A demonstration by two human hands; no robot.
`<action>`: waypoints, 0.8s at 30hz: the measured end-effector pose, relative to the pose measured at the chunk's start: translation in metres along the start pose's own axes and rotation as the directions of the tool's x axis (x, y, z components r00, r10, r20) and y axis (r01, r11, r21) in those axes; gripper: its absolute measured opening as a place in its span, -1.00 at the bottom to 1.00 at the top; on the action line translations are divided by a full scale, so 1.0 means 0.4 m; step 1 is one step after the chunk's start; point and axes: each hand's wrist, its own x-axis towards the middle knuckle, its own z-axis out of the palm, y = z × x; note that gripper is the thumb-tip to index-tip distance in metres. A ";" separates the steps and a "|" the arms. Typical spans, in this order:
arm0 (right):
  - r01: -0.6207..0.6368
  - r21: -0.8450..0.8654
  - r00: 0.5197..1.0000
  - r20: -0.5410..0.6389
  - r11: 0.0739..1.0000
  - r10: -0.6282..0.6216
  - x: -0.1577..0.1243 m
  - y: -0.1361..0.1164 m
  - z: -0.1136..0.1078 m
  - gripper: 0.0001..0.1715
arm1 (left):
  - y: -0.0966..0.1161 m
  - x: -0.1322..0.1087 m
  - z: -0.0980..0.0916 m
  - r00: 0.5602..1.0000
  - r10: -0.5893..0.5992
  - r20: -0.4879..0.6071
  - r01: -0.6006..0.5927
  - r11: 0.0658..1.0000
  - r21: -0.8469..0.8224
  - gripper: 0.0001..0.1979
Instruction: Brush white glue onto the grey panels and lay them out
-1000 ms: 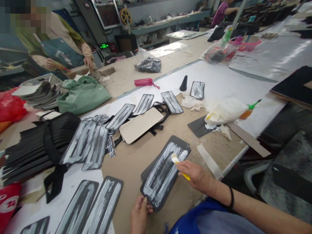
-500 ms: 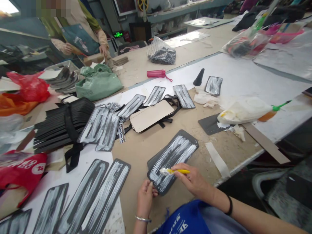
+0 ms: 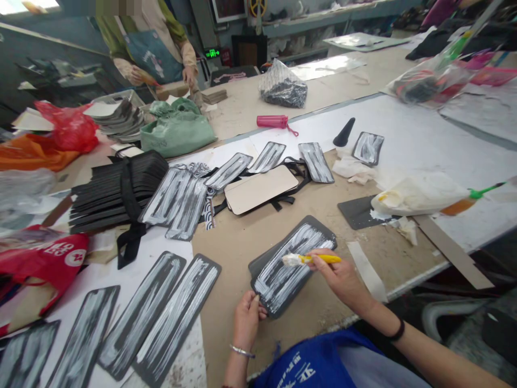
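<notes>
My right hand (image 3: 335, 275) is closed on a yellow-handled brush (image 3: 325, 259), its bristles loaded with white paste. The bristles lie over a dark grey rounded panel (image 3: 299, 264) streaked with white. With thumb and fingers my left hand (image 3: 247, 312) pinches the near left corner of this panel. Under it another dark panel (image 3: 262, 261) peeks out at the left side. More white-streaked panels, long (image 3: 177, 318) and short (image 3: 228, 171), lie to the left and beyond. A white plastic bag (image 3: 420, 194) with white paste at its mouth rests on a dark piece at the right.
A stack of black panels (image 3: 109, 188) tied with a strap stands at left, near a green cloth bundle (image 3: 177, 126). Beige boards (image 3: 262, 188) lie mid-table; a pink cylinder (image 3: 272, 121) is farther back. Another person (image 3: 155, 48) stands across the table.
My right hand has moved the brush up along the panel, away from the corner held by my left hand. The left hand keeps its pinch. The whole view has shifted slightly.
</notes>
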 end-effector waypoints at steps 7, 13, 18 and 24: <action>-0.172 0.228 0.985 0.061 0.958 0.162 0.030 0.058 0.124 -0.67 | -0.003 -0.001 0.000 1.000 0.008 -0.024 -0.007 1.000 0.015 -0.61; -0.205 -0.075 0.955 -0.236 0.976 0.182 0.119 0.122 -0.053 -0.63 | -0.008 0.002 0.003 1.000 0.011 -0.013 -0.011 1.000 -0.010 -0.61; 0.118 -0.332 0.976 -0.137 0.936 -0.171 0.089 0.062 -0.042 -0.70 | -0.012 0.006 0.005 1.000 0.003 -0.011 -0.004 1.000 -0.018 -0.59; 0.271 -0.099 0.957 0.136 0.958 -0.256 -0.064 -0.051 0.137 -0.76 | -0.012 0.007 0.004 1.000 0.002 -0.004 -0.002 1.000 -0.016 -0.59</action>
